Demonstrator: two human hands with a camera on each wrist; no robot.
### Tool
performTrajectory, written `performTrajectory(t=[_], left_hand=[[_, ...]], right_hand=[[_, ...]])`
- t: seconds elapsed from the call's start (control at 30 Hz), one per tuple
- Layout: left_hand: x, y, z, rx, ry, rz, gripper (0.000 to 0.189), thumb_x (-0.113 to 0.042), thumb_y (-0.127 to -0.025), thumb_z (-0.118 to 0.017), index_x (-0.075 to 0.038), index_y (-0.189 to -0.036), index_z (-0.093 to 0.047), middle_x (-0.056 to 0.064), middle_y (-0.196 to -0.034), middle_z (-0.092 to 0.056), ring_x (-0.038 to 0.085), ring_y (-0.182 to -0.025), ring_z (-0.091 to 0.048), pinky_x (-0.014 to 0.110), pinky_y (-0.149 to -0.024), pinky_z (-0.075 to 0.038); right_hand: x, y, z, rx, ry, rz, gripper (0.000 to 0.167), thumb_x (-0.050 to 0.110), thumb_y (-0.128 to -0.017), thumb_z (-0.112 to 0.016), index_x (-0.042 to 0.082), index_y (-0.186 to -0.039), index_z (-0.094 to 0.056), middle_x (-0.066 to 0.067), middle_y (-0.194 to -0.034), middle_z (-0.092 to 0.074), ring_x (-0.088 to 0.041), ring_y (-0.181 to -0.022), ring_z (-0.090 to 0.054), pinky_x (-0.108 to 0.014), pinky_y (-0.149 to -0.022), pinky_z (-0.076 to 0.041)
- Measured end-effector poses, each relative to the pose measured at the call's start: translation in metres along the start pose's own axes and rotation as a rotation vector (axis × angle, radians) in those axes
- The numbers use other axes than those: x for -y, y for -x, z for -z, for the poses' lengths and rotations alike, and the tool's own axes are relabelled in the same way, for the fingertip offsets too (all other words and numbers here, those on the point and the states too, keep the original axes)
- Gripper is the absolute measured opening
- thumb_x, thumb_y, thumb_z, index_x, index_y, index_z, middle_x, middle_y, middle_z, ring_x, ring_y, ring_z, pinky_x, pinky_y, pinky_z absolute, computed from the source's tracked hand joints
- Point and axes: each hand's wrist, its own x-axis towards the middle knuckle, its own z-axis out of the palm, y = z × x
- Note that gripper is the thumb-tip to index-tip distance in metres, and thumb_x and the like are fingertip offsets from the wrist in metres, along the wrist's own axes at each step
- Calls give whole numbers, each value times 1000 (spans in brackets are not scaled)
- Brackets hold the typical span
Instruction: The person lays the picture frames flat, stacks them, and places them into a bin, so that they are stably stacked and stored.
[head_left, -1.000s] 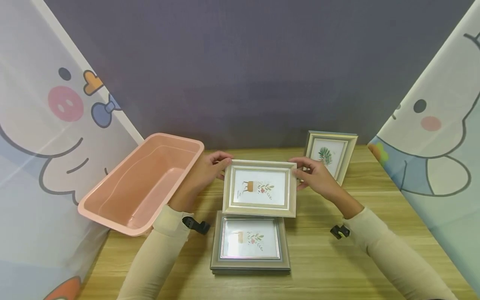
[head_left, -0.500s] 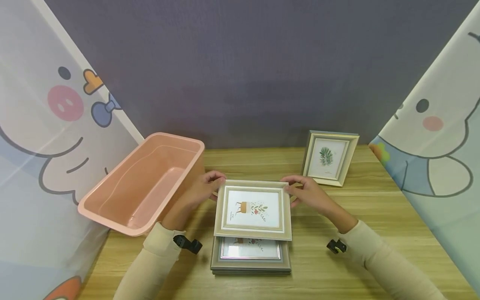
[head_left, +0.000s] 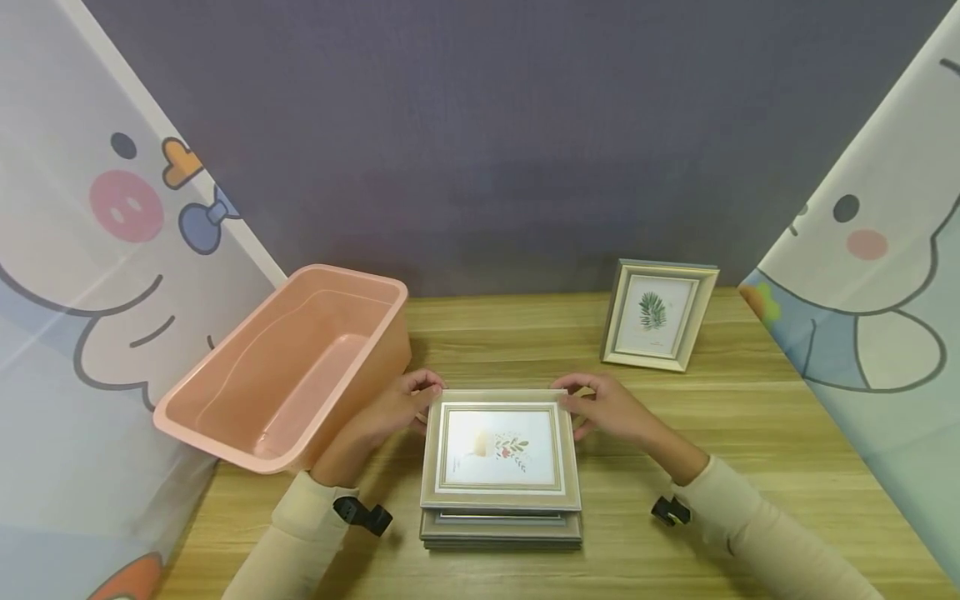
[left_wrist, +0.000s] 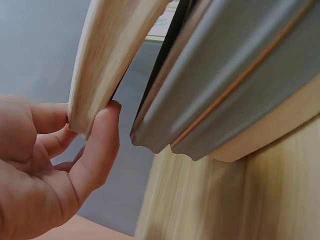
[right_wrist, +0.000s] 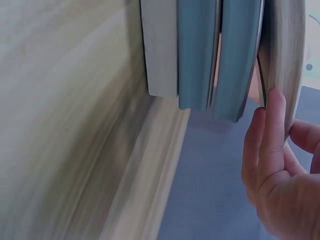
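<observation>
My left hand (head_left: 390, 412) pinches the far left corner of a pale cream picture frame (head_left: 566, 454) with a plant print. At its far right corner, my right hand (head_left: 609, 408) pinches it the same way. The frame lies face up over a stack of picture frames (head_left: 501, 531), of which the near edge shows. A gap separates the held frame's hand-side end from the stack in both wrist views. In the left wrist view, grey frames (left_wrist: 200, 95) lie over a lighter one; the right wrist view shows blue-grey frame edges (right_wrist: 240, 55) beside a pale one.
An upright picture frame (head_left: 695, 325) with a green leaf print stands at the back right. To the left is a pink plastic tub (head_left: 352, 383). A dark wall (head_left: 487, 150) and cartoon-printed side panels bound the wooden table (head_left: 712, 425).
Both hands have brought the pale picture frame toward the near side and over the stack, covering most of the top frame. The upright frame and the tub have stayed in place.
</observation>
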Motion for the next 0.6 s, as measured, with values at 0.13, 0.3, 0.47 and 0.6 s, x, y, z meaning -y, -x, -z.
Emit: performTrajectory(t=[0.13,0.3,0.47,0.6], left_hand=[[4,5,0,40,-6,9,25,-11,-108,-47,7,-124,-53,7,-98,-55,16,-75,-61,35,-65,-60],[6,8,2,79,-32,16,27,-12,-108,-48,8,-125,-53,8,-100,-54,16,-75,-62,35,-64,-61],[7,9,6,67,-77,34,29,-18,-106,-53,4,-124,-58,9,-102,-56,17,-72,-64,37,-64,-62],[9,8,7,45,-115,58,29,-22,-104,-58,2,-122,-61,7,-100,-58,17,-70,-63,33,-62,-59]], right_hand=[[-3,0,-4,14,13,3,34,17,-102,-63,1,-132,-63,-24,-123,-60,-21,-78,-69,-44,-66,-63],[-4,1,-8,47,18,17,33,18,-101,-64,-1,-129,-63,-15,-101,-63,-15,-74,-66,-48,-66,-63],[-5,1,-9,73,29,14,32,19,-101,-64,0,-126,-65,-14,-102,-63,-14,-71,-64,-50,-66,-62],[-6,0,-9,86,33,9,31,17,-101,-63,-1,-126,-64,-20,-115,-61,-14,-72,-64,-48,-67,-63]])
